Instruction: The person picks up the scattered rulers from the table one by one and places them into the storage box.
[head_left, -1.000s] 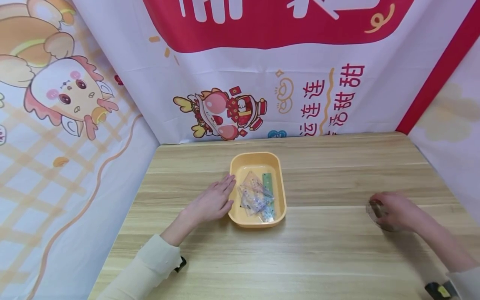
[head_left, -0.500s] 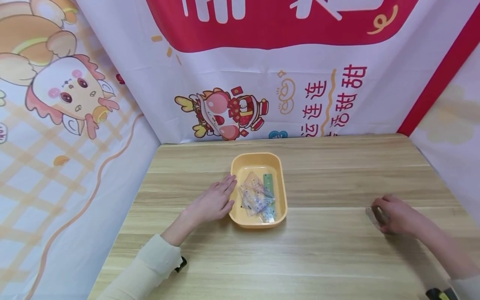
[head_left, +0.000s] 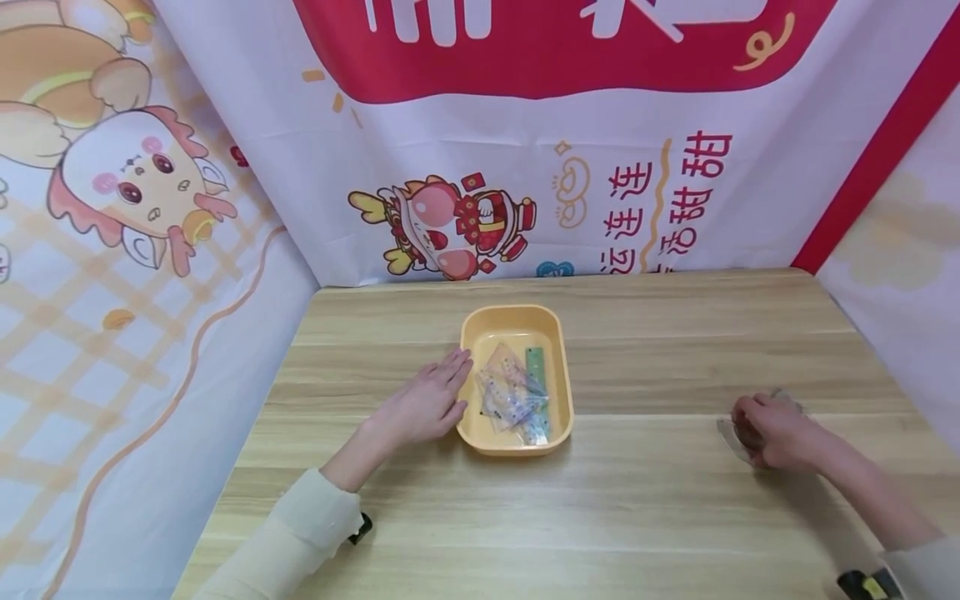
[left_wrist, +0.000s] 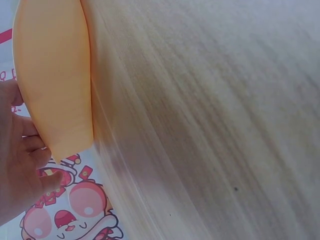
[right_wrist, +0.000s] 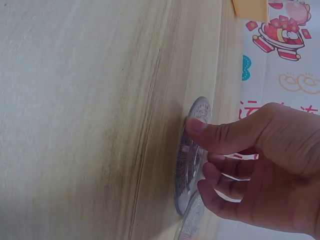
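At the right of the table my right hand [head_left: 780,433] pinches a clear protractor [head_left: 733,440] between thumb and fingers. In the right wrist view, degree marks run along the curved edge of this protractor [right_wrist: 187,155]. A second clear marked piece [right_wrist: 191,220] lies close against it, partly hidden; whether the fingers hold it too is unclear. My left hand [head_left: 423,398] rests with straight fingers against the left rim of a yellow tray [head_left: 567,400]. Inside the tray lie a green ruler [head_left: 535,367] and several clear patterned plastic pieces [head_left: 510,396], overlapping.
The wood-grain table [head_left: 637,500] reaches back to a printed cloth wall [head_left: 525,133]. More cloth hangs at the left and right sides. A wide stretch of tabletop separates the tray from my right hand.
My right hand has shifted slightly left with the protractor, and its grip has turned a little. A clear edge now shows behind the fingers. The left hand and tray hold still.
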